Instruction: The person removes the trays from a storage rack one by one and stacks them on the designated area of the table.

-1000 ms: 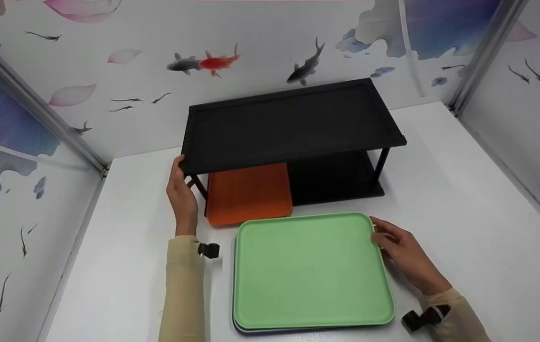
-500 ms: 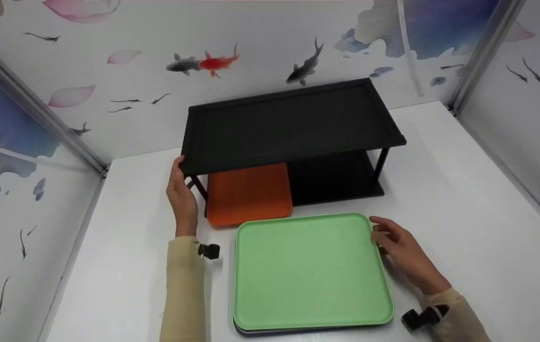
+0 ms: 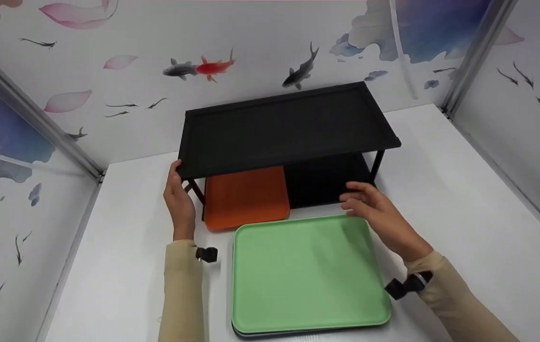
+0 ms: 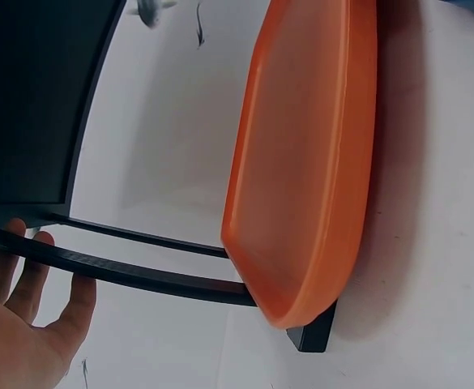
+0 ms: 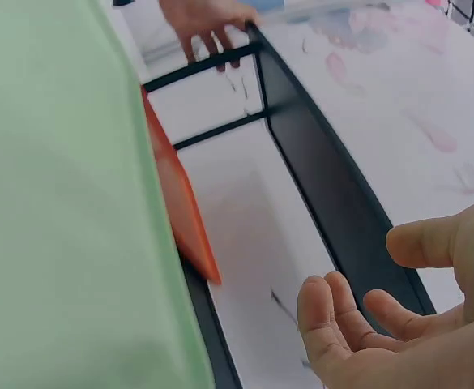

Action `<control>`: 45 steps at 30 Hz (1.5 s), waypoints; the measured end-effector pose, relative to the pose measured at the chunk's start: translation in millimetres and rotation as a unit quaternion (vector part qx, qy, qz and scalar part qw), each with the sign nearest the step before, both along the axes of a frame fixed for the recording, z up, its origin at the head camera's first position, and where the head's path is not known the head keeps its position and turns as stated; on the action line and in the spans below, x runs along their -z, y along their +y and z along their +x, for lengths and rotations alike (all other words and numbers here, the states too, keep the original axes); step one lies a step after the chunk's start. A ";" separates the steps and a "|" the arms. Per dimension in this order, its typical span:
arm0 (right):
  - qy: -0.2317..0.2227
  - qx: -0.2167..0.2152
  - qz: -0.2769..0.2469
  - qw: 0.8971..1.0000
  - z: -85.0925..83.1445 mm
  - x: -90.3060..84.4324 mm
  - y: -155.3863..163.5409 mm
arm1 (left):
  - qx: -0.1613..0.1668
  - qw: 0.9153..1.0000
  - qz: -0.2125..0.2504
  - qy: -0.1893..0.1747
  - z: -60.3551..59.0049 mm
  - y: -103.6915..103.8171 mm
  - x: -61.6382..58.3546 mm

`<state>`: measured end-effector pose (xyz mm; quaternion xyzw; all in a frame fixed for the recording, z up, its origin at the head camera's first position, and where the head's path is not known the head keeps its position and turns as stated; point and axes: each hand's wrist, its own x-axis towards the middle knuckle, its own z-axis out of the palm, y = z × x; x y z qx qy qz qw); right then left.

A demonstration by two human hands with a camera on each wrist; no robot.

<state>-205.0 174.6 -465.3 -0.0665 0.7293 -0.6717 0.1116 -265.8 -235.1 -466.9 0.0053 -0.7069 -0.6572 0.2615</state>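
A black two-tier shelf (image 3: 288,128) stands at the back of the white table (image 3: 445,190). My left hand (image 3: 179,179) grips its top left corner, thumb on top; in the left wrist view the fingers (image 4: 16,243) curl behind the black rail (image 4: 139,275). An orange tray (image 3: 245,197) lies on the left of the lower shelf and sticks out in front. A green tray (image 3: 305,275) lies on the table in front, on top of a darker tray. My right hand (image 3: 362,202) hovers above its far right corner, fingers spread and holding nothing.
Papered walls with fish prints close in the table on three sides, with metal posts (image 3: 469,57) in the corners. The right half of the lower shelf (image 3: 331,183) holds nothing. Bare table lies right of the trays.
My right hand has left the green tray's right edge and moved up and left, now over the tray's far corner near the shelf. The left hand stays on the shelf.
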 end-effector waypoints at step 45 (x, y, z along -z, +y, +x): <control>-0.267 0.026 -0.229 0.936 -80.3 32.4 -120.9 | -0.018 1.000 -0.009 -0.011 -14.8 -8.6 17.5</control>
